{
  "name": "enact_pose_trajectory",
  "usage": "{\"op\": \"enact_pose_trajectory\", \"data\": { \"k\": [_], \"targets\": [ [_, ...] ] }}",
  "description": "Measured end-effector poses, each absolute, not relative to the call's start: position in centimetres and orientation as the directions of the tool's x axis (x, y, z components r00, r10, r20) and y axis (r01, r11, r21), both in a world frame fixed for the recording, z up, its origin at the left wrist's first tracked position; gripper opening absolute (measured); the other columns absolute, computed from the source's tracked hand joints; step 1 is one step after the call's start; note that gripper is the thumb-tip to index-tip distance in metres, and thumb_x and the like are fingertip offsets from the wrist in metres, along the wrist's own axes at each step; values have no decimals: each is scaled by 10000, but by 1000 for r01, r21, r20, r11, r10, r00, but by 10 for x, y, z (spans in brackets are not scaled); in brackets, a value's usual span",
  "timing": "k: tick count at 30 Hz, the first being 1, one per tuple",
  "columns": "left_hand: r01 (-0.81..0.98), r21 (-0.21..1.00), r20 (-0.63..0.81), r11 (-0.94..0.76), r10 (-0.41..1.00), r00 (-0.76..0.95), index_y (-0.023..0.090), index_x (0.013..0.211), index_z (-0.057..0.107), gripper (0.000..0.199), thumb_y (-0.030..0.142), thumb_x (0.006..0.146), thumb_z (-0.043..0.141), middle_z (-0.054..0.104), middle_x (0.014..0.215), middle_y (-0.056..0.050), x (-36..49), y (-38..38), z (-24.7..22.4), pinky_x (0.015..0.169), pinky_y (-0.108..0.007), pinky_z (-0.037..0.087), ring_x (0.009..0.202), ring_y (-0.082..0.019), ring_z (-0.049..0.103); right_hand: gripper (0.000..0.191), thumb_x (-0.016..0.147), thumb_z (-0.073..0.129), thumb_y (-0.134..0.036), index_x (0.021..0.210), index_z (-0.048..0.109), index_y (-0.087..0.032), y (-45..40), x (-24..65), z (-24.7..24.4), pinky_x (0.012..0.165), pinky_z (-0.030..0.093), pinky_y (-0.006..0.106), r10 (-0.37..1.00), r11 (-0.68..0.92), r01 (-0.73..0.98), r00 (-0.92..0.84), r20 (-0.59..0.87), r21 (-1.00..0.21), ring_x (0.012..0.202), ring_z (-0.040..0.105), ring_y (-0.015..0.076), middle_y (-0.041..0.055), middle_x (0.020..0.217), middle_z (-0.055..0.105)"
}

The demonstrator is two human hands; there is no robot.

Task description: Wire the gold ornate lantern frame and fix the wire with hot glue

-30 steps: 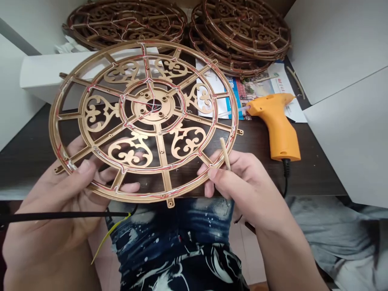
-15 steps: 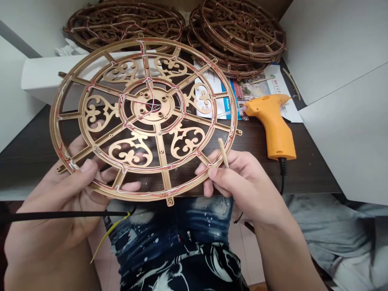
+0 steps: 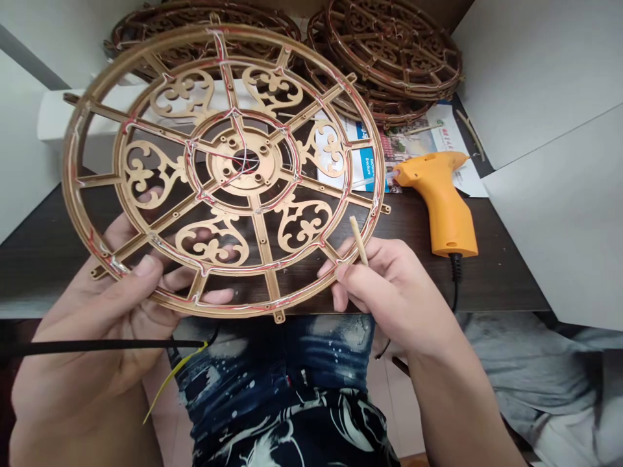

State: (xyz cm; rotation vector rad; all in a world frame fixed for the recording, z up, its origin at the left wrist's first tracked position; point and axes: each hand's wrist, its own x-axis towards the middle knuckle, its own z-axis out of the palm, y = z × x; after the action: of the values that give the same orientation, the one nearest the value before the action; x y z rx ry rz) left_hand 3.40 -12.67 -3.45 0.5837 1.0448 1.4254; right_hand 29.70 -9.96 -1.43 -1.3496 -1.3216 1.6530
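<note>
Head view: both hands grip a gold wheel-shaped frame [image 3: 268, 163], tilted between them above a dark table [image 3: 501, 266].
Left hand [image 3: 129, 292] clasps the rim, thumb on top, fingers spread beneath; right hand [image 3: 384, 279] pinches the rim on its side, a short pale stick [image 3: 359, 241] also held, jutting up from its fingers. Red and white wires [image 3: 235, 113] run along the frame's channels. Beyond the right hand lies an orange glue gun [image 3: 442, 198]; farther off, similar frames [image 3: 394, 52] are stacked.

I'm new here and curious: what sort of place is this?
Probably a small assembly workspace: the foreground wheel-shaped frame carries wires, similar frames are stacked behind, and an orange glue gun lies nearby.
</note>
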Motion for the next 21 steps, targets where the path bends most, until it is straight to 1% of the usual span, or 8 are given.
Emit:
{"op": "enact_pose_trajectory", "data": {
  "k": [3, 6, 9, 11, 12, 14, 17, 21],
  "targets": [
    [-523, 843, -265, 128, 944, -197, 206, 1347, 676, 554, -11, 839, 635, 806, 976, -35, 39, -128, -31, 678, -372, 717, 635, -133, 723, 134, 820, 570, -156, 798, 702, -155, -100, 297, -13, 428, 261, 179, 900, -299, 122, -292, -322, -946, 447, 399, 34, -45, 552, 643],
    [-515, 845, -273, 142, 943, -188, 216, 1338, 682, 541, -7, 852, 602, 809, 993, -30, 44, -128, -27, 612, -400, 721, 567, -144, 712, 120, 845, 607, -202, 838, 714, -146, -100, 300, -13, 424, 252, 190, 888, -298, 114, -330, -319, -948, 441, 383, 38, -33, 560, 653],
    [-483, 863, -278, 146, 937, -213, 221, 1287, 712, 468, 39, 866, 624, 819, 1009, -42, 47, -127, -23, 707, -423, 723, 769, -239, 804, 127, 857, 620, -230, 834, 710, -145, -100, 302, -13, 428, 260, 192, 883, -290, 121, -347, -315, -949, 442, 382, 39, -32, 558, 648],
    [-476, 867, -285, 145, 929, -237, 225, 1287, 714, 469, 51, 856, 647, 818, 1058, -50, 48, -127, -23, 798, -441, 709, 970, -303, 805, 120, 849, 612, -222, 832, 707, -151, -99, 302, -14, 428, 257, 192, 884, -302, 132, -332, -329, -944, 437, 377, 39, -37, 554, 648],
    [-478, 867, -282, 143, 931, -232, 221, 1308, 704, 490, 51, 851, 654, 817, 1060, -54, 48, -127, -24, 808, -453, 707, 1006, -321, 797, 120, 843, 605, -218, 835, 707, -156, -98, 301, -14, 424, 249, 193, 884, -311, 135, -322, -339, -941, 432, 371, 40, -39, 553, 648],
    [-493, 860, -260, 134, 946, -195, 204, 1364, 671, 551, 32, 841, 653, 811, 998, -58, 46, -126, -26, 725, -464, 720, 873, -296, 810, 121, 829, 590, -216, 825, 699, -163, -98, 300, -14, 417, 236, 197, 884, -323, 146, -306, -353, -935, 426, 366, 43, -41, 552, 647],
    [-518, 848, -241, 110, 951, -193, 171, 1408, 641, 622, -9, 812, 660, 791, 914, -53, 44, -125, -28, 604, -399, 720, 606, -174, 735, 128, 826, 580, -233, 750, 663, -173, -97, 297, -14, 429, 262, 202, 887, -314, 200, -285, -362, -928, 432, 393, 50, -41, 535, 629],
    [-510, 852, -271, 116, 932, -240, 209, 1343, 691, 595, 8, 784, 686, 769, 903, -29, 48, -125, -23, 664, -366, 723, 581, -126, 690, 124, 802, 578, -218, 683, 599, -189, -97, 294, -12, 480, 324, 211, 902, -287, 261, -250, -352, -921, 471, 437, 64, -47, 514, 589]
  ]
}}
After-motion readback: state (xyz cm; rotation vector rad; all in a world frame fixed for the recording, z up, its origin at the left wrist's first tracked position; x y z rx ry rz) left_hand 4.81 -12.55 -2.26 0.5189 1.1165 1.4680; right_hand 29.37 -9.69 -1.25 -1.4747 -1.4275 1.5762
